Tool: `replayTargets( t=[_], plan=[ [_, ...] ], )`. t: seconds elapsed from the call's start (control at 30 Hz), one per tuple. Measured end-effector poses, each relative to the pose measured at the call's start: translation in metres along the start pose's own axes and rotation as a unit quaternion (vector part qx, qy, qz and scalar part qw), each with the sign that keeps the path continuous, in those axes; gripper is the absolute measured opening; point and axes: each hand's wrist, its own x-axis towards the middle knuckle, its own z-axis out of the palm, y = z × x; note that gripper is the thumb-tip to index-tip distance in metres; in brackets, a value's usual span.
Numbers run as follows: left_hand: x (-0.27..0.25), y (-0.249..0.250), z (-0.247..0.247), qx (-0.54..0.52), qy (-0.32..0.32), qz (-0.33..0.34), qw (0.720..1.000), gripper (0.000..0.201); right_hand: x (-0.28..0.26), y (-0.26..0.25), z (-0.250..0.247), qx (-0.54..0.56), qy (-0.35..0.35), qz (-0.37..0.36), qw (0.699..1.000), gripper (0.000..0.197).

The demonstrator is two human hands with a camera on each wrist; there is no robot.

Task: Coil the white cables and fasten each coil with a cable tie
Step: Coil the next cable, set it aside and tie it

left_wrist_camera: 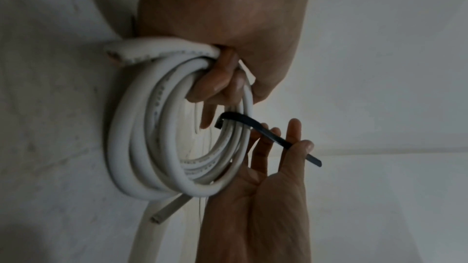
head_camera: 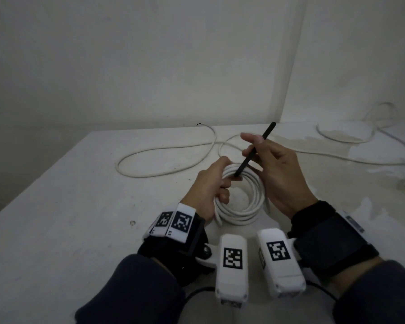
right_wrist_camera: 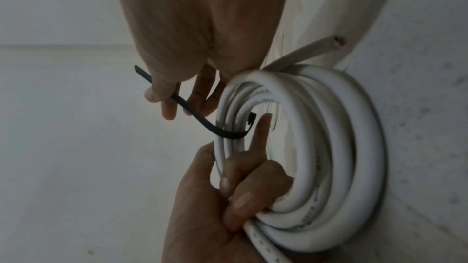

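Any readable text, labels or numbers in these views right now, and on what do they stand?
No text can be quoted.
Printing along the jacket of the coiled white cable: grey characters, too blurred to read.
Black-and-white square markers on the white wrist-camera housings: coded patterns, no words.
Thin black cable tie, pinched by the right hand: no marking visible.
Left hand grips the coil.

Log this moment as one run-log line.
left hand: grips white cable coil | right hand: pinches black cable tie | tie: head end hooked over strands, not closed | second white cable: loose on table
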Motion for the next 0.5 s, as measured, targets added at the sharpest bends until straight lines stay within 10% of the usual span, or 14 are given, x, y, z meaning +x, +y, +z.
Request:
replayTargets(
  t=[0.5],
  plan=[
    [-0.004, -0.001, 0.004, -0.072, 0.086, 0.077, 0.991, 0.013, 0.008, 0.005, -0.012, -0.197, 0.0, 0.014, 0.98, 0.025]
  ],
)
